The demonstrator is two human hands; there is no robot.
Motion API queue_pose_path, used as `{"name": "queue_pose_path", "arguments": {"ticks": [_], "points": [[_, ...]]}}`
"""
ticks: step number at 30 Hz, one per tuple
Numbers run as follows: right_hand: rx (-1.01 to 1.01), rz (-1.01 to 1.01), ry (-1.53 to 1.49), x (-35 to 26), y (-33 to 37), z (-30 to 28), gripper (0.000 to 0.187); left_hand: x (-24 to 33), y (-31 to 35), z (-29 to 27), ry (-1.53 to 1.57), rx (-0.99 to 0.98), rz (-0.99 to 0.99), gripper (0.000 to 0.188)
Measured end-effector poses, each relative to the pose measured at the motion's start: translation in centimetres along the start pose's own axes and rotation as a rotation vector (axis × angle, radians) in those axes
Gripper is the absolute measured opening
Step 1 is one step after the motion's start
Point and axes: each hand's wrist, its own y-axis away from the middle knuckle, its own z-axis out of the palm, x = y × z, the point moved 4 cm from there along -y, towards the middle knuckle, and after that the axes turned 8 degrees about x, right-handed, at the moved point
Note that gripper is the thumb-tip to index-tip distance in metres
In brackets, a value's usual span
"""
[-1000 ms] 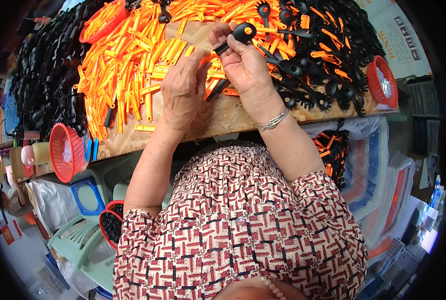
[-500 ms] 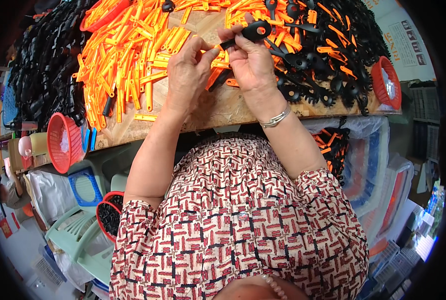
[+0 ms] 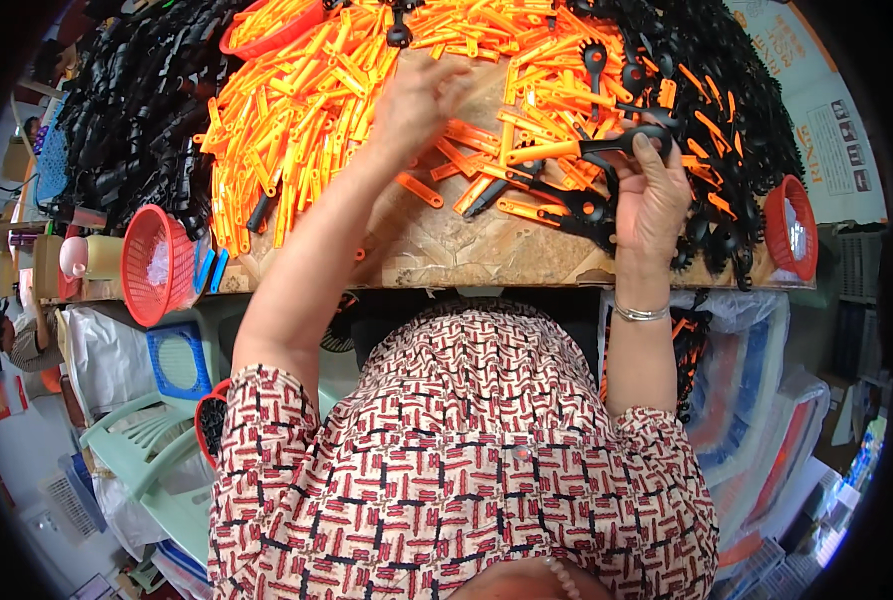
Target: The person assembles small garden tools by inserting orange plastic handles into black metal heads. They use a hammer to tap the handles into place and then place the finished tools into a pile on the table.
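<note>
My right hand is closed on a black slotted serving spoon over the right part of the table. The spoon's shaft points left, in line with an orange handle; whether the two are joined I cannot tell. My left hand is raised over the table beside the heap of orange handles. Motion blurs its fingers, and nothing clear shows in them. Between the hands lie loose orange handles and several black utensil heads. A black pasta fork rests beyond the right hand.
Black parts are heaped at the far left and far right. A red basket stands at the table's left edge, another red basket at the right edge. Two blue strips lie beside the left basket. A green chair stands lower left.
My hands were together at the spoon's shaft. They have parted: the right moved right with the spoon, and the left moved away toward the far side of the table.
</note>
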Motion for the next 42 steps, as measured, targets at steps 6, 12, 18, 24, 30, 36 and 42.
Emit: {"name": "queue_pose_path", "arguments": {"ticks": [6,12,18,24,30,36,42], "points": [[-0.017,-0.573,0.853,-3.1,-0.3,1.0,0.051,-11.3,-9.0,0.8,-0.632,-0.008,0.087,0.044],[-0.053,-0.937,1.453,-6.1,-1.8,2.3,0.034,-11.8,-11.3,-0.8,-0.803,-0.289,0.326,0.040],[-0.342,-0.936,1.559,-5.6,-5.9,3.3,0.027,-7.4,-9.4,-0.6,-0.593,-0.224,0.547,0.033],[-0.633,-0.885,1.402,-1.0,-3.1,7.5,0.029,-5.3,-6.9,-1.9,-0.398,-0.238,0.449,0.016],[-0.687,-1.272,1.388,1.9,0.9,10.8,0.048,2.7,-3.9,-3.1,0.073,-0.210,0.551,0.013],[-0.607,-1.018,1.429,0.6,0.5,9.3,0.016,-0.1,-5.7,-1.1,0.215,-0.119,0.113,0.029],[-0.606,-0.847,1.146,-1.5,7.1,8.2,0.019,-7.4,-9.7,4.4,-0.380,-0.131,-0.052,0.079]]}}
